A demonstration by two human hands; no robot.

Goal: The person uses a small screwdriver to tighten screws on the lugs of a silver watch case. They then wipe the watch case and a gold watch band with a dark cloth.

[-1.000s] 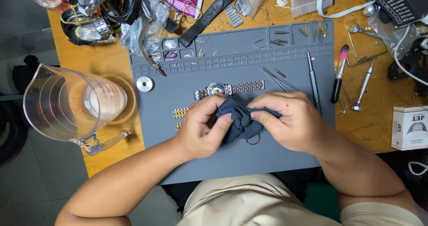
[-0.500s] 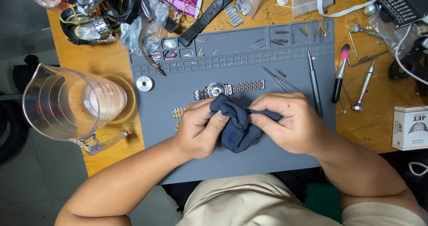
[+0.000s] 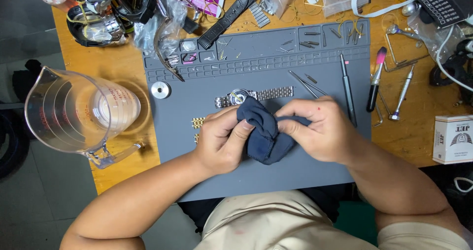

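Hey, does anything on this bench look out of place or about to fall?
Yes: the clear measuring jug overhangs the left edge of the wooden table. Both hands grip a dark cloth.

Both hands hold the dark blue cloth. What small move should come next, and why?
Probably keep rubbing whatever is folded inside: the left hand and right hand both pinch the dark blue cloth bunched shut, just below the steel watch.
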